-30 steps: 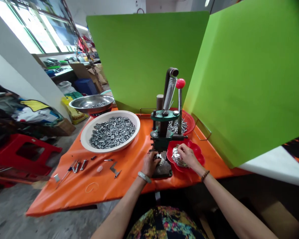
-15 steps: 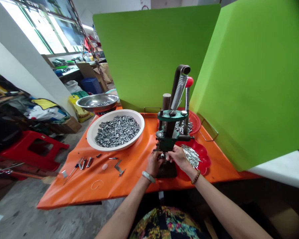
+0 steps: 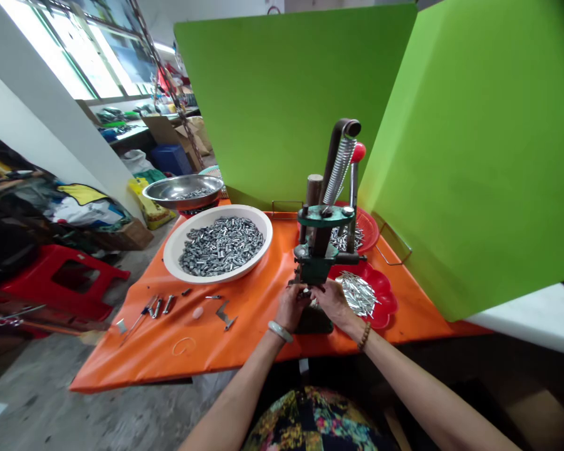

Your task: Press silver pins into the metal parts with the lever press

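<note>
A green hand press with a long spring and a red-knobbed lever stands upright on the orange-covered table. Low at its front, my left hand has its fingers curled in under the press head. Close beside it, my right hand is closed, its fingertips meeting the left ones at the same spot. Whatever small part lies between the fingers is too hidden to name. Just right of the right hand, a red scalloped dish holds thin silver pins. Neither hand is on the lever.
At left stands a white basin full of small metal sleeves, with a steel bowl behind. A red basket sits behind the press. Small tools lie on the orange cover. Green boards enclose the back and right.
My right hand has moved slightly left, in towards the press and my left hand, uncovering more of the pins. The left hand stays nearly in place.
</note>
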Tool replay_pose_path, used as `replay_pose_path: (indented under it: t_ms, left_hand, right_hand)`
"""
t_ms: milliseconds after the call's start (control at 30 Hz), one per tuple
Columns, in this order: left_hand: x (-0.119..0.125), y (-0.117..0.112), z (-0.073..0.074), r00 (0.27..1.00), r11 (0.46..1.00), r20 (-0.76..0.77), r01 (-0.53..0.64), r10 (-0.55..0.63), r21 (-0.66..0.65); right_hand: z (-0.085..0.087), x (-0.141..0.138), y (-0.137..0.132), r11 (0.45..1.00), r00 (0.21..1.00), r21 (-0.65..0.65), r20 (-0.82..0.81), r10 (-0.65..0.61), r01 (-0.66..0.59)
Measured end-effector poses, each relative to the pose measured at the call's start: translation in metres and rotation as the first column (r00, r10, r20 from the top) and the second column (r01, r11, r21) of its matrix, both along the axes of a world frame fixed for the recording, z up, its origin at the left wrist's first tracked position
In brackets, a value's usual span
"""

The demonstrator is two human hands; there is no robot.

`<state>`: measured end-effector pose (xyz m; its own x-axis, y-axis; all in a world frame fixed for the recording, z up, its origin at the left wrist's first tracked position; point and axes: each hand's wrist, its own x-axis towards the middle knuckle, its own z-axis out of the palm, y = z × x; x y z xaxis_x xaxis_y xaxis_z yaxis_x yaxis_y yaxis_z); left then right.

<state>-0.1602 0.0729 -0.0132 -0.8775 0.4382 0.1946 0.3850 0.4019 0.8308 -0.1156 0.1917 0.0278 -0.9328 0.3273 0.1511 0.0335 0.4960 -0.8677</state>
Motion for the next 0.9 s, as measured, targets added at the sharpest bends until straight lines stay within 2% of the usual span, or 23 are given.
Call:
replay_pose_path:
  t_ms: [167, 433, 633, 767, 900]
  left_hand:
    - [0.000, 0.001, -0.001, 0.999, 1.000, -0.047, -0.021, 0.021, -0.013]
    - [-0.001, 0.001, -0.005, 0.996, 1.000, -0.092, -0.023, 0.022, -0.005]
    - [-0.001, 0.000, -0.004, 0.997, 1.000, -0.082, -0.005, 0.005, -0.002]
    - [0.005, 0.002, 0.000, 0.989, 0.996, -0.130, -0.069, 0.075, 0.050]
    - [0.011, 0.007, 0.006, 0.983, 0.987, -0.137, -0.109, 0.125, 0.122]
  right_hand:
    - [-0.005, -0.004, 0.003, 0.999, 0.998, -0.003, 0.026, -0.053, 0.053]
    - [-0.011, -0.001, 0.003, 0.998, 0.998, 0.020, -0.020, -0.067, 0.067]
    - [-0.010, 0.003, 0.004, 0.993, 0.995, 0.114, -0.103, 0.000, 0.011]
    - [-0.008, 0.007, 0.004, 0.987, 0.985, 0.163, -0.170, 0.042, -0.014]
    - [-0.002, 0.008, 0.005, 0.990, 0.993, 0.143, -0.120, 0.019, -0.001]
